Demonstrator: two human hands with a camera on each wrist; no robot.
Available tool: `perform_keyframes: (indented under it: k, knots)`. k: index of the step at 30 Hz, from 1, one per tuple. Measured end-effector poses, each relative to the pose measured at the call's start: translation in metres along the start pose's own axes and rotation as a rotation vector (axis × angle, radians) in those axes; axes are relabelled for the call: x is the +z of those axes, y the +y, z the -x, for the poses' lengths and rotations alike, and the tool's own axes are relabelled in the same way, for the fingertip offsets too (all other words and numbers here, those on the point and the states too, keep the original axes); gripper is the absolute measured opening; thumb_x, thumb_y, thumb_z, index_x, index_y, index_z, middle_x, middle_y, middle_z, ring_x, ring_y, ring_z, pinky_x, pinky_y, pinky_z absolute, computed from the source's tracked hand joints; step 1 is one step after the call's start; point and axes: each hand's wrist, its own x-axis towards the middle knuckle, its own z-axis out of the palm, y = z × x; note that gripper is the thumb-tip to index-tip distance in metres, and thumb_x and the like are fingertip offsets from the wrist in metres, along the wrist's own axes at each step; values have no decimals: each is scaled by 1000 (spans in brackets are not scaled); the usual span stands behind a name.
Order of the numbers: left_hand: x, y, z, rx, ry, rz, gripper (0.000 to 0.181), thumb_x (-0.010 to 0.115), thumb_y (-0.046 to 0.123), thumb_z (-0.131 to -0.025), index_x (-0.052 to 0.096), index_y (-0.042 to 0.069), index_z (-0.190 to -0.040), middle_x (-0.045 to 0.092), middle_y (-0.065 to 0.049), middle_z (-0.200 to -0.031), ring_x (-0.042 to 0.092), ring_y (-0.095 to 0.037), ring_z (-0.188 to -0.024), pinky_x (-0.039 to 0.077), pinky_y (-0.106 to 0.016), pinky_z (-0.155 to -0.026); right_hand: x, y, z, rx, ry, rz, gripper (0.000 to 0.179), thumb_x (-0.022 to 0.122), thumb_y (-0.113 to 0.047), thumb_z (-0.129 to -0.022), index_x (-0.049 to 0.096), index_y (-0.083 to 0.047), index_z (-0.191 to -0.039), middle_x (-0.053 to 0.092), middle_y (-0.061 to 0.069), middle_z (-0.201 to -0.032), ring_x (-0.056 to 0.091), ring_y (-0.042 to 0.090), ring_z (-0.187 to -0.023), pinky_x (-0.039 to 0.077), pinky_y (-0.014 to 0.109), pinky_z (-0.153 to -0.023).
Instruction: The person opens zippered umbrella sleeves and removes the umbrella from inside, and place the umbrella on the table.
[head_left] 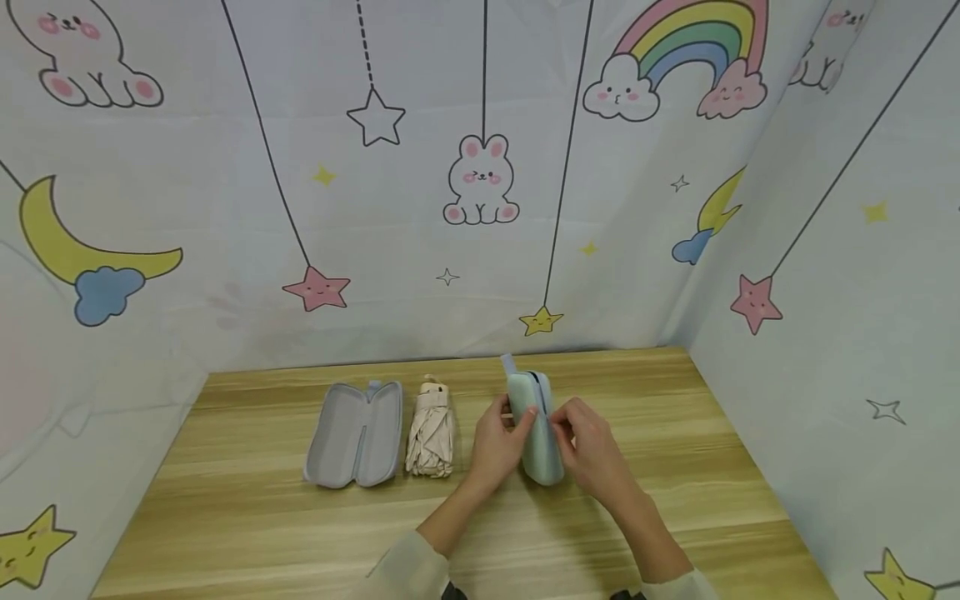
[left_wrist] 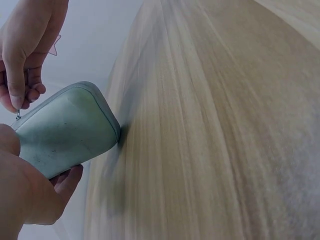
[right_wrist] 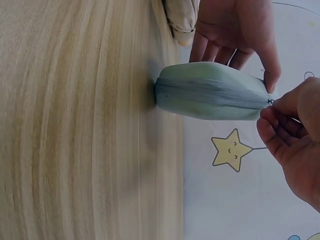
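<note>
A pale blue-green zippered case point(head_left: 543, 462) stands on its end at the right of the table's middle. My left hand point(head_left: 497, 443) grips it from the left side, thumb on the near face and fingers behind. With thumb and fingertips my right hand point(head_left: 594, 450) pinches the small metal zipper pull point(left_wrist: 18, 114) on the case's edge. Above the pull, a dark gap shows along the zipper near the top in the head view; below it, in the right wrist view, the zipper line point(right_wrist: 210, 91) runs closed. A light-blue strap point(head_left: 508, 363) sticks up from the top.
Left of the hands lies a folded beige umbrella point(head_left: 431, 433) on the wooden table point(head_left: 247, 533). Beyond it a grey hard case point(head_left: 335, 437) lies spread apart, its inside facing up. A white cloth backdrop point(head_left: 420, 225) with cartoon prints rises behind the table and along its sides.
</note>
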Motion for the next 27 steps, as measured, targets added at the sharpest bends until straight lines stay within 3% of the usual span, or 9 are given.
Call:
perform_keyframes:
  k: [7,18,27]
  knots:
    - [0,-1,0,-15,13,-27,51,70,42,-102,64,3,-136,72,-10,-117,73,-20,-96,61,-35,-79,1,0,1,2,-8,-9,21,73,16,-88,65,-2,-95,61,1,-91,59,12,-78,55,28,-64]
    - [-1,1,-2,-17,28,-7,60,70,44,-101,61,-1,-139,71,-14,-121,74,-24,-99,63,-39,-80,3,2,4,3,-6,-17,22,75,15,-88,65,-4,-94,60,0,-89,57,9,-78,54,26,-65]
    - [0,0,-4,-63,40,3,60,69,44,-102,60,-2,-140,71,-15,-122,73,-26,-104,62,-41,-83,5,5,7,21,-28,-27,21,73,14,-88,65,-4,-96,60,0,-90,57,9,-76,54,25,-64]
